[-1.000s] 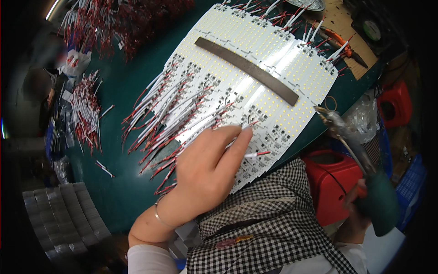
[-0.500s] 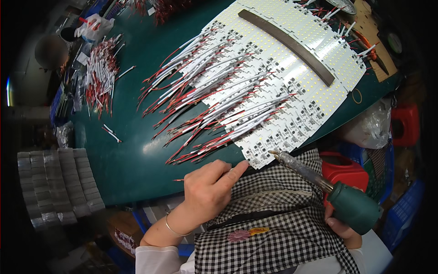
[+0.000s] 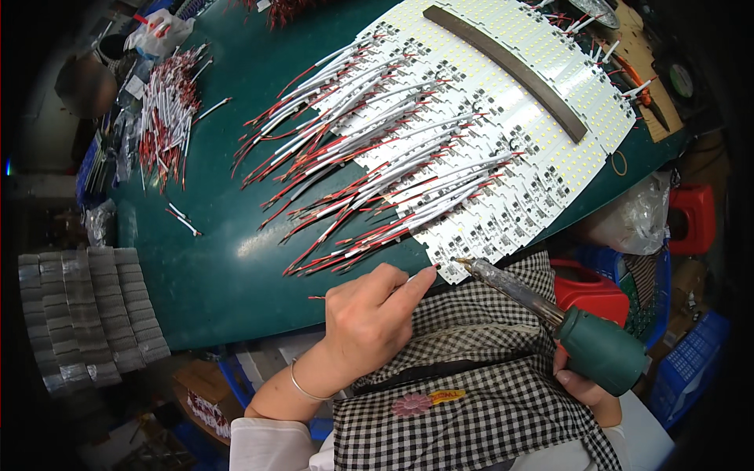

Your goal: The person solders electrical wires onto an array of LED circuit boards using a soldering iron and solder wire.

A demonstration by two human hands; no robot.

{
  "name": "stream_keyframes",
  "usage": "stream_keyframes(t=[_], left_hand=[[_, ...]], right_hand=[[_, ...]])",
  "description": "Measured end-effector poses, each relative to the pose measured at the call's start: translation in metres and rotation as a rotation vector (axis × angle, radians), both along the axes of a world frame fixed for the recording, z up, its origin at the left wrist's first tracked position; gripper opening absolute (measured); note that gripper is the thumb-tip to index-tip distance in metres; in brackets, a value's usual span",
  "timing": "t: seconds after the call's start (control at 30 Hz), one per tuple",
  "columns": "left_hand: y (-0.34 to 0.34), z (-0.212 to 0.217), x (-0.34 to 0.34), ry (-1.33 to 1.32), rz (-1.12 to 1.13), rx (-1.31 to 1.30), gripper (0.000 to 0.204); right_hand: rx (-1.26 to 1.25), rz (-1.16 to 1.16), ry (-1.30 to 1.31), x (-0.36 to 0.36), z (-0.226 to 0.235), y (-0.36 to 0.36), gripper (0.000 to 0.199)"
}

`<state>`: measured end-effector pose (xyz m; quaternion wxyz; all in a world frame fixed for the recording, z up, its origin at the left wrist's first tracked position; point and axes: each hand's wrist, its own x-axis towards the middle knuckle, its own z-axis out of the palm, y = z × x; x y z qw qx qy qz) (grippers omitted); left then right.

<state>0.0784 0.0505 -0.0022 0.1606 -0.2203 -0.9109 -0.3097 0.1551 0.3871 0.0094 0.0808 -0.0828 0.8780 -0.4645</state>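
Our left hand (image 3: pixel 367 318) pinches one wire (image 3: pixel 316 297) at the near corner of the white boards (image 3: pixel 491 228); our right hand (image 3: pixel 583 386) grips the soldering iron (image 3: pixel 601 345); several boards already carry soldered wires (image 3: pixel 440 209), while the nearest seem not yet wired.

Short lettering there on the yellow patch (image 3: pixel 447 396), right beside the pink flower (image 3: pixel 411 404) on the black-and-white gingham apron (image 3: pixel 487 428)! Across the white LED circuit boards (image 3: pixel 525 161), any print is far too small to read.
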Motion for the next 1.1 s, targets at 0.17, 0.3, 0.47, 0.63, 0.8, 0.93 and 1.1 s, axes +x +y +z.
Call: stream_keyframes(t=[0.17, 0.3, 0.47, 0.63, 0.8, 0.93, 1.1], left_hand=[[0.001, 0.001, -0.004, 0.011, 0.006, 0.004, 0.046], [0.0, 0.001, -0.004, 0.008, -0.036, -0.04, 0.042], [0.003, 0.003, -0.005, -0.029, 0.005, -0.019, 0.044], [0.003, -0.002, -0.004, 0.047, 0.001, -0.03, 0.044], [0.006, -0.005, -0.004, 0.051, 0.006, -0.066, 0.043], [0.007, -0.003, -0.005, 0.028, 0.012, -0.074, 0.043], [0.005, -0.004, -0.003, 0.023, -0.008, -0.082, 0.045]], right_hand=[[-0.163, 0.0, -0.103, -0.01, 0.01, -0.006, 0.01], [-0.104, 0.015, -0.097, -0.009, 0.007, -0.003, 0.011], [-0.143, 0.014, -0.106, -0.01, 0.005, -0.006, 0.012], [-0.2, -0.033, -0.18, -0.007, 0.007, -0.008, 0.012], [-0.158, -0.026, -0.141, -0.006, 0.002, -0.007, 0.014], [-0.081, -0.001, -0.109, -0.004, -0.005, -0.005, 0.016], [-0.077, 0.039, -0.066, -0.005, -0.013, -0.002, 0.015]])
